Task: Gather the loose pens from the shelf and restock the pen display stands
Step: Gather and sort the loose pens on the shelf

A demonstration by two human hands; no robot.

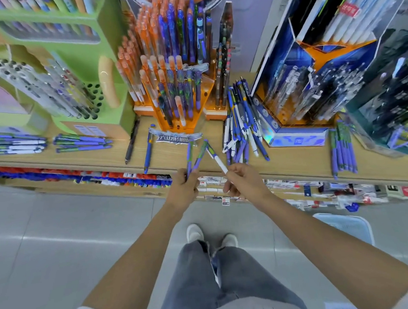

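My left hand (184, 187) grips two purple-and-green pens (196, 158) that fan upward over the shelf edge. My right hand (242, 179) pinches a white pen with a purple end (216, 162), its tip touching the left hand's pens. Both hands hover just in front of the wooden shelf (169, 154). Behind them stands the orange display stand (182, 102), filled with orange and purple pens. A loose pile of blue-and-white pens (242, 127) leans beside the blue display stand (313, 79). A single blue pen (148, 153) and a black pen (131, 145) lie on the shelf.
A green display stand (72, 74) stands at the left, with sorted pen groups (16, 144) (82, 141) lying before it. Purple pens (342, 149) lie in a bunch at the right near a dark stand (391, 88). A lower shelf holds boxed stock (297, 191). A blue stool (348, 226) stands on the floor.
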